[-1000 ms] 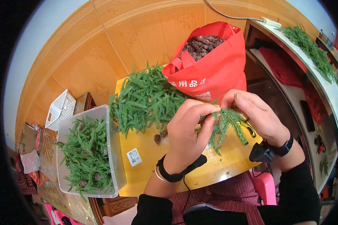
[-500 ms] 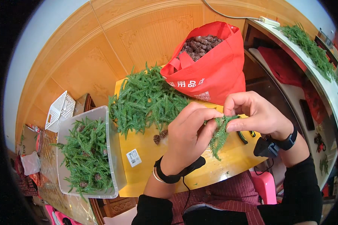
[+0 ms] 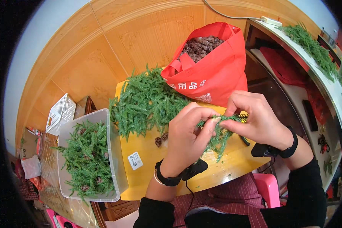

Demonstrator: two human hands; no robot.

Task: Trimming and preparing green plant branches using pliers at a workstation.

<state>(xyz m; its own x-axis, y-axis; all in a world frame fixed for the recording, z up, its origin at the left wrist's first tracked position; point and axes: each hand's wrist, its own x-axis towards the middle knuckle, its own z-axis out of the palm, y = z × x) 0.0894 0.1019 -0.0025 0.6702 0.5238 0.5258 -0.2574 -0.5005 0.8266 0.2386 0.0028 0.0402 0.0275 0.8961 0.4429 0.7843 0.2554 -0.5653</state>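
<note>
A green artificial pine sprig (image 3: pixel 221 143) is pinched between both of my hands above the yellow table (image 3: pixel 148 182). My left hand (image 3: pixel 190 135) grips its left part with thumb and fingers. From the other side my right hand (image 3: pixel 254 118) pinches it near the middle, and needles stick out past its fingertips. The fingertips of both hands almost meet, hiding where the sprig's stems join. Two small brown pine cones (image 3: pixel 158 141) lie on the table left of my left hand. Partly covered by my right hand is a dark-handled tool (image 3: pixel 245 140).
A pile of green sprigs (image 3: pixel 148 100) lies at the back of the table. Behind my hands stands a red bag (image 3: pixel 212 79) full of pine cones. At left, a clear plastic bin (image 3: pixel 119 167) holds sprigs with cones. A white label (image 3: pixel 135 160) lies nearby. Shelves (image 3: pixel 288 95) rise at right.
The sprig now spreads wider, with needles showing on both sides of the fingertips. My right hand has turned slightly and shifted left, covering more of the dark-handled tool.
</note>
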